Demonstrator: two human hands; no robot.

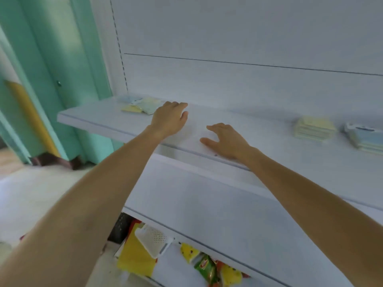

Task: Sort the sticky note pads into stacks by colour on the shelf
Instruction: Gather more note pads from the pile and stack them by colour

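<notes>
- My left hand (170, 119) is released, fingers relaxed, over the white flat shelf (269, 141), just beside a loose pile of yellow and pale blue sticky note pads (141, 106) at the shelf's left end.
- My right hand (227, 139) is spread low over the shelf's front edge, grasping nothing.
- Well to the right sits a neat stack of yellow pads (314, 128), with a stack of blue pads (364, 137) just beside it.
</notes>
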